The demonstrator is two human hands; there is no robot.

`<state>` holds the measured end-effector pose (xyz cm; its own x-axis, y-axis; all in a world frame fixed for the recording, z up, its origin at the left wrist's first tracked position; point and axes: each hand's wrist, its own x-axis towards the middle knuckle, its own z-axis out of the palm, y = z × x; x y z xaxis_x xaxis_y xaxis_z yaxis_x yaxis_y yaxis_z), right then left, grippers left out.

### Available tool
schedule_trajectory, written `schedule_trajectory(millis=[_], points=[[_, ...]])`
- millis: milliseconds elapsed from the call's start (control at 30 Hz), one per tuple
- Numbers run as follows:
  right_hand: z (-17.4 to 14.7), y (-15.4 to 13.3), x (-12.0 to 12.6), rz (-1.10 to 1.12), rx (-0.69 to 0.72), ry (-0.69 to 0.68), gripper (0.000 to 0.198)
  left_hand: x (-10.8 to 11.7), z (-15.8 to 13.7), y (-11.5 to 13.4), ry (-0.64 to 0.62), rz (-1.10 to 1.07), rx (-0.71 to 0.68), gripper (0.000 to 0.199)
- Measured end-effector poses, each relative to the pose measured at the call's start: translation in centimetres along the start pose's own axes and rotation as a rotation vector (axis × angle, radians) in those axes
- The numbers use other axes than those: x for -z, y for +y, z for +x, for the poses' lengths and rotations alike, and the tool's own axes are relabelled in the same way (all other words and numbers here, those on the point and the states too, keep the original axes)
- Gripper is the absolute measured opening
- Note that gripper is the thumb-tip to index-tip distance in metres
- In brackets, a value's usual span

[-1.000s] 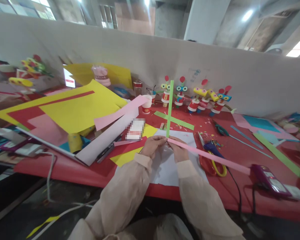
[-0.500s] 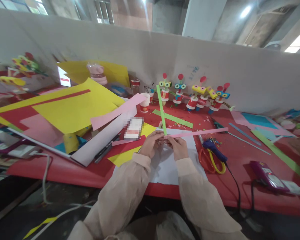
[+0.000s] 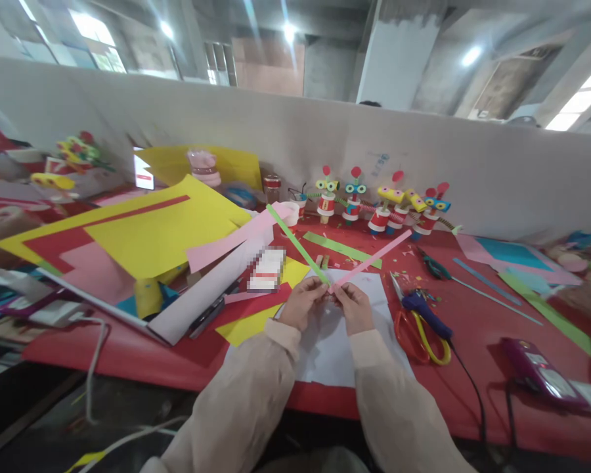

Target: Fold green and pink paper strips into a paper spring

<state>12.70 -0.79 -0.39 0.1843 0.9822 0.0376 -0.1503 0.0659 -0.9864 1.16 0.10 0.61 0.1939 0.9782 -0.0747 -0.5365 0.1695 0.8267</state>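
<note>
My left hand point(image 3: 305, 302) pinches the lower end of a green paper strip point(image 3: 295, 242), which slants up to the left. My right hand point(image 3: 353, 307) is closed on the lower end of a pink paper strip point(image 3: 377, 257), slanting up to the right. The two strips meet between my fingertips in a V; the folded or joined part there is mostly covered by the fingers. Beneath both hands lies a white sheet of paper point(image 3: 332, 361). A second green strip point(image 3: 342, 249) rests flat on the red table beyond my hands.
Red-handled scissors point(image 3: 408, 335) and a blue glue gun point(image 3: 426, 314) lie to the right, with pliers point(image 3: 434, 268) behind. Several paper-cup figures point(image 3: 353, 207) stand by the partition. Yellow paper point(image 3: 162, 230) and a rolled white sheet point(image 3: 211, 289) cover the left side. A purple device point(image 3: 542, 374) sits far right.
The green strip has swung from nearly upright to leaning left. The pink strip has tilted from nearly level to pointing up right. The camera view has tipped upward a little.
</note>
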Motion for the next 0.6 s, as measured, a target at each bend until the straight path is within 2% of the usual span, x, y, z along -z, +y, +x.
schedule_trajectory(millis=[167, 267, 433, 600], points=[[0.13, 0.45, 0.52, -0.189, 0.097, 0.03, 0.029, -0.23, -0.18, 0.22, 0.02, 0.293, -0.075, 0.022], [-0.1, 0.44, 0.55, -0.256, 0.13, 0.061, 0.028, -0.15, -0.25, 0.33, 0.028, 0.385, -0.099, 0.025], [-0.38, 0.25, 0.35, -0.262, 0.125, 0.089, 0.028, 0.32, -0.04, 0.21, 0.061, 0.386, -0.088, 0.025], [-0.09, 0.46, 0.34, -0.102, 0.081, -0.015, 0.031, 0.56, 0.24, -0.11, 0.027, 0.258, -0.073, 0.02]])
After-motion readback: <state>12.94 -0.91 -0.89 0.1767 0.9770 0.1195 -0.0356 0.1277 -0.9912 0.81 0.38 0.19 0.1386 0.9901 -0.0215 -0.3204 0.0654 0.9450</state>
